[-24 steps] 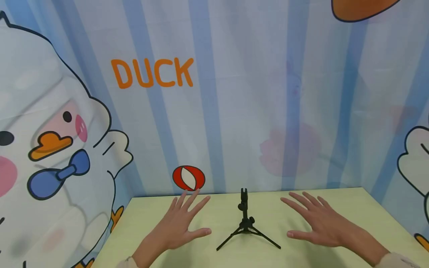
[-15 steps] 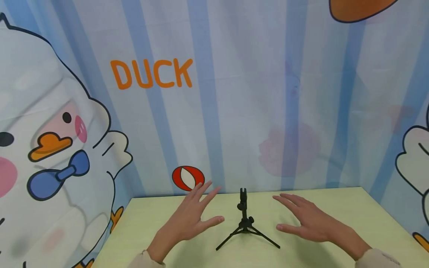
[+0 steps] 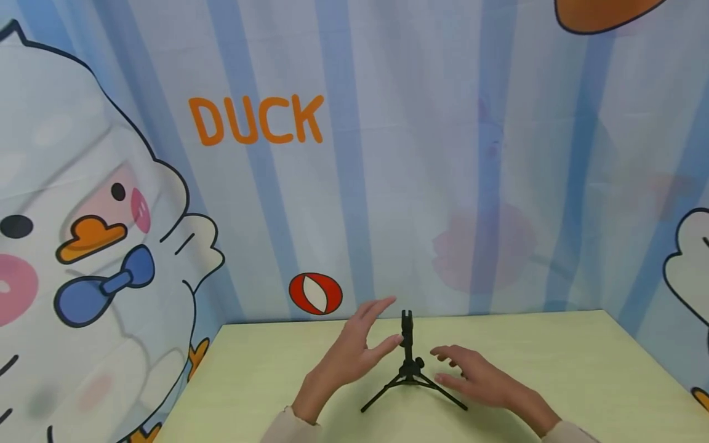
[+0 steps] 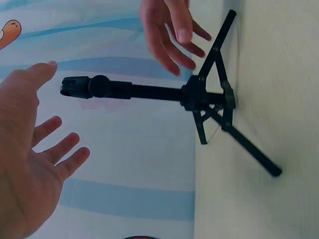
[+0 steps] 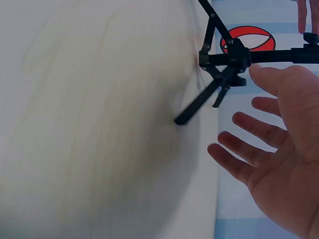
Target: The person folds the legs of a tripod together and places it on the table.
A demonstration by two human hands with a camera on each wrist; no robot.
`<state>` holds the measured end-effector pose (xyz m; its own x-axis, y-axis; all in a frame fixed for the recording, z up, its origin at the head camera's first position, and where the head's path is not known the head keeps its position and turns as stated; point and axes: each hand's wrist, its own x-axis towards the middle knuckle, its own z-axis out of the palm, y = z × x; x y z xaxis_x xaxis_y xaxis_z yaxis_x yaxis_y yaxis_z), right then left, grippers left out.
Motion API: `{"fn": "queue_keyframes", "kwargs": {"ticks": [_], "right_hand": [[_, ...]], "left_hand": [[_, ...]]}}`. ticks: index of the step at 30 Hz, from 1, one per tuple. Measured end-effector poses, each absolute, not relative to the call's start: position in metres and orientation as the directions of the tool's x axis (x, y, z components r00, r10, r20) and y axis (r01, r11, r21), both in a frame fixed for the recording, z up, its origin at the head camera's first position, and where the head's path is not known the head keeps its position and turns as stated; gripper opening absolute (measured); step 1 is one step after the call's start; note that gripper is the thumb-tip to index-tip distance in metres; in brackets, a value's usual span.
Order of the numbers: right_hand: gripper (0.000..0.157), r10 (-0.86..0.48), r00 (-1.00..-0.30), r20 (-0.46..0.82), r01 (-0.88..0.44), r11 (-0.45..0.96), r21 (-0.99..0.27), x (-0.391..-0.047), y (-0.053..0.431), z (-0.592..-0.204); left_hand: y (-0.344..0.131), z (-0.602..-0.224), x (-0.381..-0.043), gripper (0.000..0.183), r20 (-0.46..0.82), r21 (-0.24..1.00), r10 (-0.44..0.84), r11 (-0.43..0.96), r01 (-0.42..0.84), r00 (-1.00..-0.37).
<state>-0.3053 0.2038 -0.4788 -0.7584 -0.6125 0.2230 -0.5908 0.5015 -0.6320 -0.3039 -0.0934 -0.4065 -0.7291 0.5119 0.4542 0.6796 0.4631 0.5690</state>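
A small black tripod (image 3: 410, 369) stands upright on the table, its legs spread and a forked clamp at its top. My left hand (image 3: 349, 357) hovers at its left, fingers extended and thumb near the upper post in the head view. In the left wrist view a gap separates the left hand (image 4: 30, 144) from the clamp end of the tripod (image 4: 154, 93). My right hand (image 3: 482, 375) is at the right of the tripod's hub, fingers loosely bent with nothing in them. The right wrist view has that hand (image 5: 284, 164) close to the post; whether the thumb touches it I cannot tell.
The pale yellow table (image 3: 266, 363) reaches back to a blue striped curtain (image 3: 421, 154). Printed on the curtain are a duck (image 3: 83, 215), the word DUCK and a red and white ball (image 3: 316, 293).
Both hands have moved inward toward the tripod, the left one rightward and the right one leftward and slightly lower. The right fingers are more bent. The tripod stays in place.
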Motion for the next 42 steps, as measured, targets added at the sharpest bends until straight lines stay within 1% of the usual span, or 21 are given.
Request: {"fn": "queue_keyframes", "kwargs": {"ticks": [5,9,12,20,23,30,42], "right_hand": [[0.036,-0.639,-0.749,0.173,-0.523,0.410,-0.747,-0.312,0.195,-0.493],[0.027,-0.624,-0.771,0.127,-0.452,0.395,-0.800,-0.314,0.193,-0.498],[0.024,-0.636,-0.768,0.077,-0.385,0.362,-0.849,-0.316,0.193,-0.499],[0.032,-0.683,-0.726,-0.086,-0.177,0.306,-0.935,-0.325,0.197,-0.497],[0.035,-0.707,-0.696,-0.121,-0.110,0.272,-0.956,-0.329,0.202,-0.498],[0.044,-0.778,-0.613,-0.134,-0.017,0.183,-0.983,-0.335,0.207,-0.501],[0.043,-0.830,-0.545,-0.120,0.063,0.102,-0.993,-0.339,0.208,-0.503]], "left_hand": [[-0.078,-0.417,-0.312,0.060,0.495,0.627,0.492,0.368,0.687,-0.716],[-0.070,-0.424,-0.318,0.056,0.524,0.641,0.492,0.310,0.702,-0.695],[-0.066,-0.427,-0.321,0.053,0.530,0.641,0.498,0.295,0.708,-0.687],[-0.062,-0.427,-0.324,0.054,0.506,0.657,0.504,0.300,0.692,-0.700],[-0.062,-0.426,-0.323,0.055,0.496,0.670,0.508,0.291,0.683,-0.704],[-0.063,-0.424,-0.322,0.058,0.487,0.688,0.512,0.275,0.672,-0.708],[-0.065,-0.428,-0.326,0.056,0.521,0.663,0.529,0.243,0.708,-0.670]]}}
